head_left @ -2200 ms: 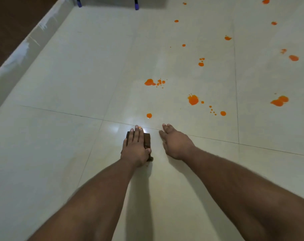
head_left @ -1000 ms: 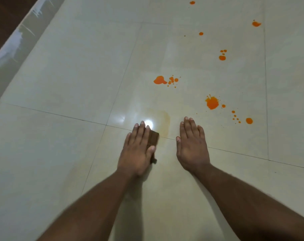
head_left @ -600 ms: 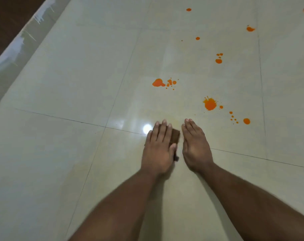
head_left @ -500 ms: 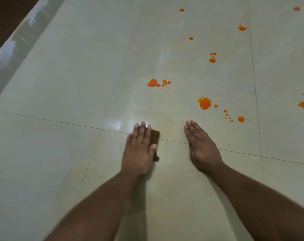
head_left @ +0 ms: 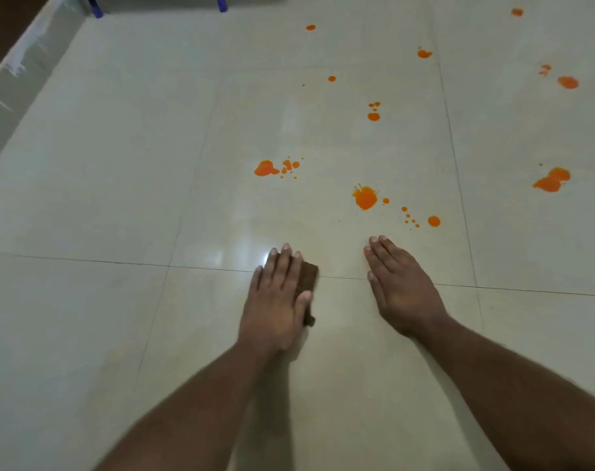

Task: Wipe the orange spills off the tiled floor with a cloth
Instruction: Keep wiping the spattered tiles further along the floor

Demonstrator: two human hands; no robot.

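Observation:
My left hand (head_left: 277, 297) lies flat with straight fingers on a small folded brown cloth (head_left: 309, 277), pressing it onto the cream tiled floor (head_left: 119, 164) across a grout line. Only the cloth's right edge shows beside the hand. My right hand (head_left: 399, 287) rests palm down on the tile to the right, holding nothing. Beyond the hands lie orange spills: a blob with droplets (head_left: 265, 168), a splat (head_left: 364, 197) with a trail of drops ending at a round dot (head_left: 434, 221), and a double blob (head_left: 552, 180) at the right.
Smaller orange spots (head_left: 373, 116) dot the tiles farther back, up to the far right (head_left: 568, 82). A pale skirting wall (head_left: 21, 69) runs along the left. Blue furniture feet (head_left: 221, 3) stand at the top edge.
The single orange drop just ahead of the cloth is gone, leaving a faint smear. My left hand slid the cloth right toward the right hand and back left. The right hand shifted slightly right.

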